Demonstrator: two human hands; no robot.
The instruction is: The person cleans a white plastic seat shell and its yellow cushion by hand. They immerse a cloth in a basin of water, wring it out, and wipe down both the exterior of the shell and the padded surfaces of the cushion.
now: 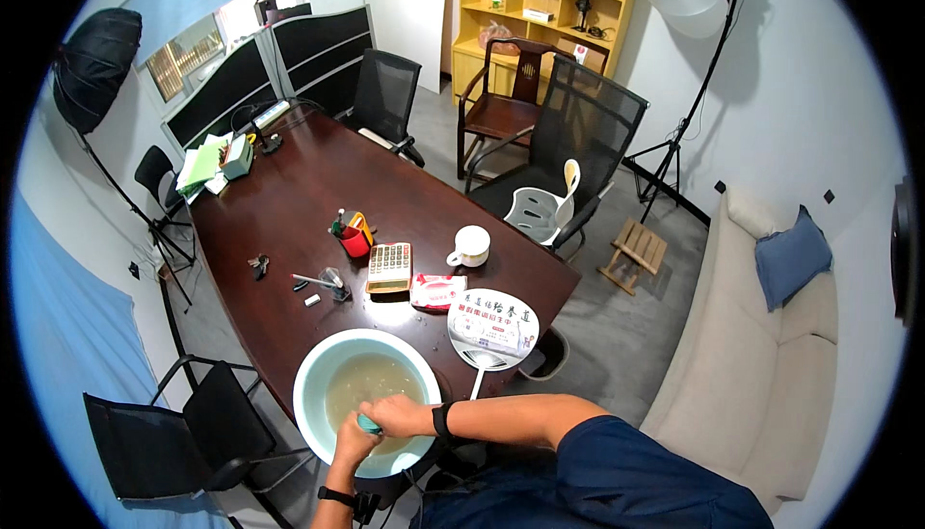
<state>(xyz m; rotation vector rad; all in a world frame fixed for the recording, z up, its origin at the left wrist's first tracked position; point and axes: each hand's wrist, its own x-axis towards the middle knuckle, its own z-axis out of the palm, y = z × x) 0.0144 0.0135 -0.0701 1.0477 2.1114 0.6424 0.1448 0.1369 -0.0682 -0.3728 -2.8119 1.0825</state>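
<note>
A pale blue plastic basin [305, 377] stands at the near end of the dark wooden table, holding cloudy water [376, 384]. Above the water, my left hand [353, 441] and my right hand [396, 415] meet near the basin's front side. Both are closed around a teal item [369, 424], perhaps a cloth; only a small part of it shows between them. The fingers hide the rest of it. A black band circles each of my wrists.
On the table [289, 276] are a white mug [472, 246], a calculator [389, 267], a tissue packet [438, 290], a printed hand fan [493, 330], a red pen holder [355, 236] and keys [259, 266]. A black chair [224, 413] stands left, a beige sofa [730, 384] right.
</note>
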